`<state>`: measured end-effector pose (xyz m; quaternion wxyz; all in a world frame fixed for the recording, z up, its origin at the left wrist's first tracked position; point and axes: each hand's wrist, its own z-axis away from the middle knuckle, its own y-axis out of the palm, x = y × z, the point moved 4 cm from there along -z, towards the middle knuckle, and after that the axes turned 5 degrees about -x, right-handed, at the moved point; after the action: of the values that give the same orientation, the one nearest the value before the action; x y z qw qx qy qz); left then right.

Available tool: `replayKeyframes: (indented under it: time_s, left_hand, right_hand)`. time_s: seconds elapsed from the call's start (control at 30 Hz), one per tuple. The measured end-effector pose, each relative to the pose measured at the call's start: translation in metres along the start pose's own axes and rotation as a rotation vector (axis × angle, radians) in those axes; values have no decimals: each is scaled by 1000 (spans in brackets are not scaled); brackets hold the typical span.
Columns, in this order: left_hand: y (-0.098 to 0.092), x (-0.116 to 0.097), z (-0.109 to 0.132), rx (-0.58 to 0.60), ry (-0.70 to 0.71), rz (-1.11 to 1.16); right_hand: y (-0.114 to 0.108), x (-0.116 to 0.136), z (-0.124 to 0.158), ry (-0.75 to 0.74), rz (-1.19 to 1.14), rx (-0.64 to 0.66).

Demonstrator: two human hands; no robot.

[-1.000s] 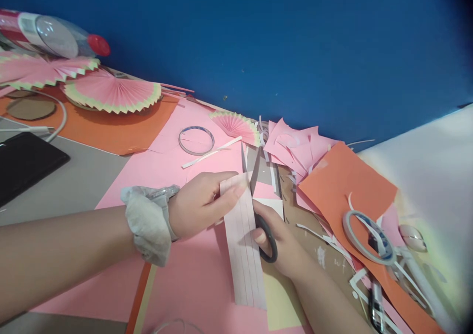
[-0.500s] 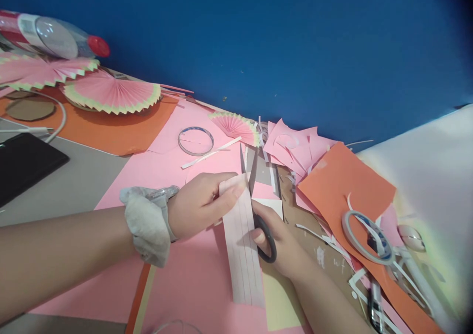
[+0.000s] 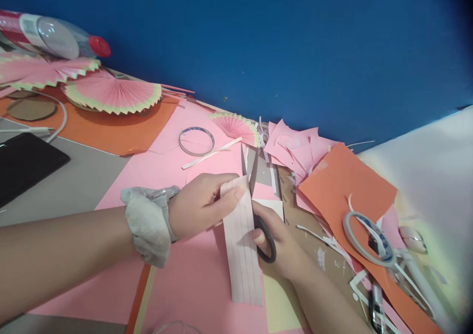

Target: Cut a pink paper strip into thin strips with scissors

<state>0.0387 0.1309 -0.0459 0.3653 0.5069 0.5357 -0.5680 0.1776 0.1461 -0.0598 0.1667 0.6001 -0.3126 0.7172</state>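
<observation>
My left hand (image 3: 207, 203) pinches the upper end of a white paper strip (image 3: 242, 255), thumb on top and fingers behind it. Thin lines run lengthwise down the strip. Through the dark handle loops of a pair of scissors (image 3: 266, 238) go the fingers of my right hand (image 3: 281, 243). The scissor blades are parted and point away from me, at the strip's upper right edge. A grey scrunchie and a clear band circle my left wrist. My right fingers are partly hidden behind the handles and the paper.
Folded pink paper fans (image 3: 114, 93) and a plastic bottle (image 3: 59, 34) lie at the back left. A thin tape ring (image 3: 196, 142) rests on pink paper. To the right are orange paper (image 3: 347, 176), a tape roll (image 3: 347, 235) and paper scraps. A blue wall (image 3: 258, 43) rises behind.
The strip's lower end has swung very slightly left. Hands and scissors hold nearly the same position, and the blades are still parted.
</observation>
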Motion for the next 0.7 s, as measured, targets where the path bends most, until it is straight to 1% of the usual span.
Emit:
replayKeyframes:
  time_s: [0.17,0.5,0.7]
  left_hand:
    - [0,-1,0,-13,27,-28]
    - [-1,1,0,-10,5,-7]
    - [0,-1,0,-2,21,-16]
  right_hand:
    - [0,0,0,1,-1,-4]
    - [0,-1,1,-9,9,-18]
    - [0,1,1,-39,26,-12]
